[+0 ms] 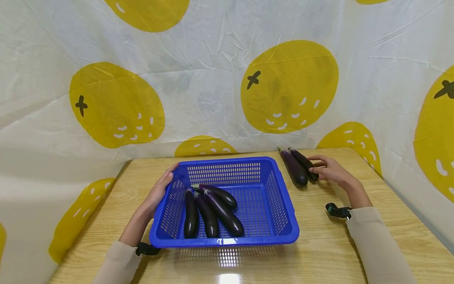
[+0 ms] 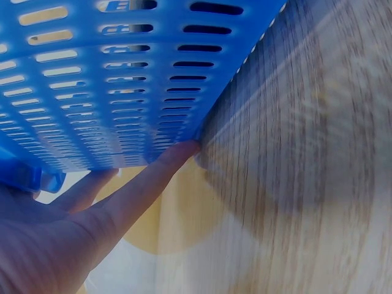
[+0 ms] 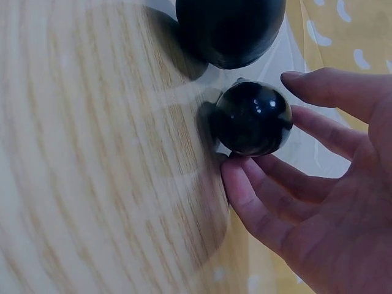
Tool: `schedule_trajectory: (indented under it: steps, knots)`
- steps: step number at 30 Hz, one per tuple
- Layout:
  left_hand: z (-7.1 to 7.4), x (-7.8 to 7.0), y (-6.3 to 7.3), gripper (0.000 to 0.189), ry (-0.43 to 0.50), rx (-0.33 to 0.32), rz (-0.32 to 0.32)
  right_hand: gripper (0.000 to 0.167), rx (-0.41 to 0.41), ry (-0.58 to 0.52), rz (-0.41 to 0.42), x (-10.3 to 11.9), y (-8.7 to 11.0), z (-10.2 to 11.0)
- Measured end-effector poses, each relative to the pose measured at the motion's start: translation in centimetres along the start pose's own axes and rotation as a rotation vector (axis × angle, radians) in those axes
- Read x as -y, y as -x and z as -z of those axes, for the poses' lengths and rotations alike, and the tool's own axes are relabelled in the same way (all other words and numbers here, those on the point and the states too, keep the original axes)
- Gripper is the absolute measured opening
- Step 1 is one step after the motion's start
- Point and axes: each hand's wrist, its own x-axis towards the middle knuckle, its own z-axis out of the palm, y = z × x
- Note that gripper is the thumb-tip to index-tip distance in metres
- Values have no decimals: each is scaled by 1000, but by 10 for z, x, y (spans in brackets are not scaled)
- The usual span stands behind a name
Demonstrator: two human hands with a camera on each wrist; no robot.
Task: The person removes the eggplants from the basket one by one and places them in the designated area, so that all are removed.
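On the wooden table a blue plastic basket [image 1: 227, 241] holds several dark purple eggplants [image 1: 222, 213] grouped in its left half. My left hand [image 1: 160, 189] lies along the basket's left side, close to the far corner. Its fingers [image 2: 150, 184] stretch out straight against the slotted outer wall, low near the table. Right of the basket, two more eggplants lie side by side. My right hand [image 1: 328, 170] is at the rounded end of the right-hand eggplant [image 3: 256, 119], fingers spread loosely around it, thumb a little apart from its skin. The other eggplant [image 1: 293, 167] lies just left of it.
A white curtain [image 1: 202, 94] with yellow fruit prints hangs behind and beside the wooden table [image 1: 319, 244]. Black camera mounts are strapped to both wrists, the right one [image 1: 337, 211] jutting out over the table.
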Motion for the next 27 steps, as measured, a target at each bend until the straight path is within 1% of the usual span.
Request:
schedule_trajectory:
  steps: [10,15,21,24,27]
  knots:
    - [1,1,1,57,1,-1,-3,67,0,-6,-6,1,1,0]
    - [1,1,1,57,-2,-2,-7,66,-7,5,2,6,3,2]
    - [0,1,1,57,-3,-1,-7,62,-52,70,42,21,6,7]
    - [0,0,1,58,-8,-3,-6,62,-75,99,68,32,9,9]
    - [-1,0,0,58,-8,-3,-5,61,-95,96,106,47,13,11]
